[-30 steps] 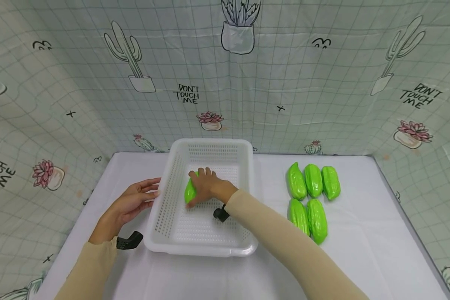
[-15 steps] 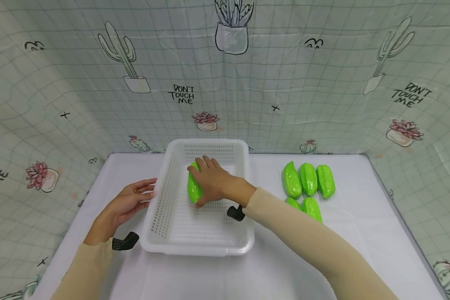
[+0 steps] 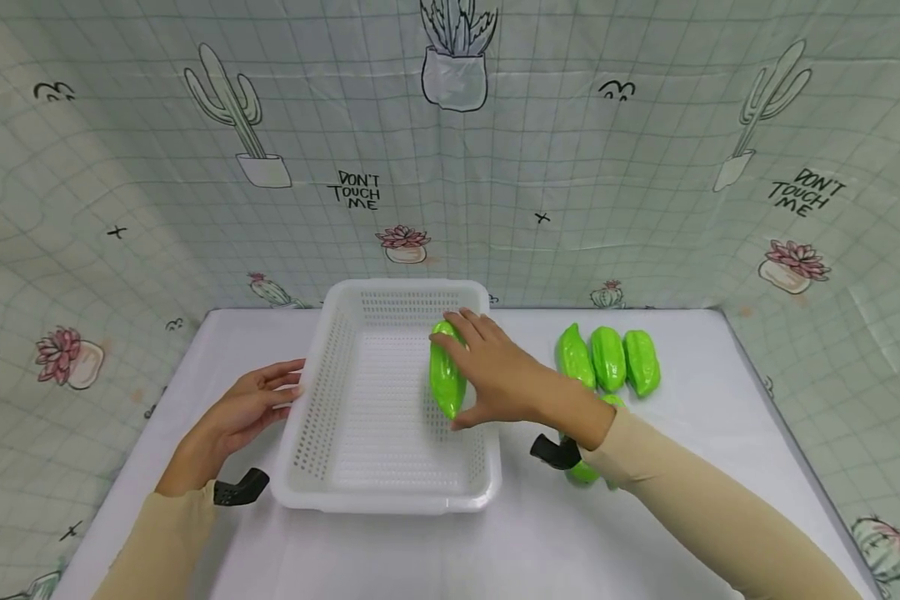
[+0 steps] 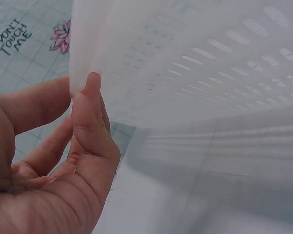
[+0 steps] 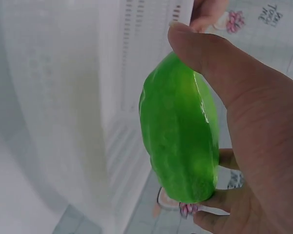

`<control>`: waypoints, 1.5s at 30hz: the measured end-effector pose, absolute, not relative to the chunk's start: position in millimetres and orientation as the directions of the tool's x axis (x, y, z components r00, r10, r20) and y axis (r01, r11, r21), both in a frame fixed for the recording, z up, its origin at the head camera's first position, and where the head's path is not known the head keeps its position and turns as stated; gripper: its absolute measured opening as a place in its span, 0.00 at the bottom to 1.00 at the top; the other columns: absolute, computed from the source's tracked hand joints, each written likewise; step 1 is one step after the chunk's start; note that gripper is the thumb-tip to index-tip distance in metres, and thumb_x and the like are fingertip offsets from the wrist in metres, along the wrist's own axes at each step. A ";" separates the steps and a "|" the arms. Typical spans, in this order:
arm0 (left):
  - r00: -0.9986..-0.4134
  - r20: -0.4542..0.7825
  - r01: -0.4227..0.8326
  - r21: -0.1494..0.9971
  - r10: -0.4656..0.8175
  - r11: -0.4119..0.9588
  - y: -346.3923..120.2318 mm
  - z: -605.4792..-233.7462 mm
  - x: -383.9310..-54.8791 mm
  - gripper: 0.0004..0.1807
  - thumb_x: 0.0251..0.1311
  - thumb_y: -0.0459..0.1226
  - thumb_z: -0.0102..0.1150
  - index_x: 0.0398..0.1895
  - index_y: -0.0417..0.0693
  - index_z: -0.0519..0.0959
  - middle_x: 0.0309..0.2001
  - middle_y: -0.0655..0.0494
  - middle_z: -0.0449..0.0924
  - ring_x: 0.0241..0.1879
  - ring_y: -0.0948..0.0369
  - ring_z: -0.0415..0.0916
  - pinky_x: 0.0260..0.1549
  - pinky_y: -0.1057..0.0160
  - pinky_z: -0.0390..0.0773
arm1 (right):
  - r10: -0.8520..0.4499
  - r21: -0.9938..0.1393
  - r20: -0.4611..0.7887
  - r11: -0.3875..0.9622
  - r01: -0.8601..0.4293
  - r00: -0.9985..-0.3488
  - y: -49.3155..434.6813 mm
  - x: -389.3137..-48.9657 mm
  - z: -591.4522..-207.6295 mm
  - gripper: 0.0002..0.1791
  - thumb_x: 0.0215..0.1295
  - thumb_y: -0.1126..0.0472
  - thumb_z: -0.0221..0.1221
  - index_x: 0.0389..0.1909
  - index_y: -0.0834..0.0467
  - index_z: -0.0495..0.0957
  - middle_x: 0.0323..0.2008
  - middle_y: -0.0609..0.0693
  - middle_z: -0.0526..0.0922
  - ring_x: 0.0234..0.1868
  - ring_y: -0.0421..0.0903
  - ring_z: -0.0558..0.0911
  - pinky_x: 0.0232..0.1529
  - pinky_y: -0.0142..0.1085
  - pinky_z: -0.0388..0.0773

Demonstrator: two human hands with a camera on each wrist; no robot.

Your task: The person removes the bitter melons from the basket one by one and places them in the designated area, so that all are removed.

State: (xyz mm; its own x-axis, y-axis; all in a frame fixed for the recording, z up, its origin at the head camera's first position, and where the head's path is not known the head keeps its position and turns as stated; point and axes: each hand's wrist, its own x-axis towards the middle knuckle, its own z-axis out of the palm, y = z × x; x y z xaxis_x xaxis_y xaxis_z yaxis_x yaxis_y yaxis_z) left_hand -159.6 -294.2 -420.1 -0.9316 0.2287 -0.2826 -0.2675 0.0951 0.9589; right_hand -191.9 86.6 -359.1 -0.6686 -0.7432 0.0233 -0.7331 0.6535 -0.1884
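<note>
In the head view, my right hand (image 3: 506, 375) holds a glossy green ridged fruit (image 3: 447, 375), with the thumb at its near end and the fingers at its far end. The fruit is raised over the right side of a white perforated basket (image 3: 378, 408). In the right wrist view, the fruit (image 5: 178, 131) fills the space between thumb and fingers, with the basket wall beyond. My left hand (image 3: 247, 408) is at the basket's left side. The left wrist view shows its digits (image 4: 90, 112) pinching the basket's white rim (image 4: 85, 44).
Several like green fruits (image 3: 607, 358) lie on the white-covered table (image 3: 697, 467) to the right. My right forearm partly covers the nearer ones. A patterned cloth backdrop (image 3: 450, 192) rises behind and at both sides of the table.
My right hand has lifted the green fruit from the basket's left part and carried it right. The left hand stays at the basket's side. The head view has shifted slightly.
</note>
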 end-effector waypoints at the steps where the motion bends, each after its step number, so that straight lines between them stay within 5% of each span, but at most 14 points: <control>1: -0.931 -0.283 -0.268 0.959 0.229 0.095 -294.2 -419.9 -159.5 0.39 0.77 0.29 0.56 0.83 0.29 0.49 0.55 0.62 0.76 0.48 0.68 0.82 0.45 0.68 0.83 | -0.737 -0.195 0.037 0.657 -0.728 -0.675 95.4 -190.0 -359.1 0.65 0.48 0.38 0.82 0.80 0.61 0.59 0.82 0.66 0.52 0.83 0.66 0.50 0.82 0.57 0.46; 17: -0.928 -0.290 -0.282 0.957 0.232 0.068 -294.5 -420.7 -159.5 0.39 0.76 0.28 0.58 0.83 0.29 0.50 0.53 0.64 0.78 0.48 0.68 0.82 0.44 0.68 0.83 | -0.630 -0.283 0.115 0.721 -0.633 -0.768 210.6 -162.7 -373.6 0.64 0.43 0.48 0.86 0.78 0.60 0.59 0.81 0.64 0.53 0.82 0.69 0.51 0.77 0.67 0.51; 45: -0.931 -0.284 -0.285 0.958 0.231 0.032 -295.8 -423.7 -160.1 0.37 0.75 0.27 0.58 0.82 0.31 0.54 0.51 0.66 0.81 0.46 0.67 0.84 0.43 0.69 0.83 | -0.507 -0.395 0.053 0.781 -0.484 -0.861 338.8 -135.5 -428.3 0.70 0.40 0.47 0.86 0.81 0.64 0.55 0.79 0.70 0.56 0.80 0.74 0.51 0.74 0.73 0.48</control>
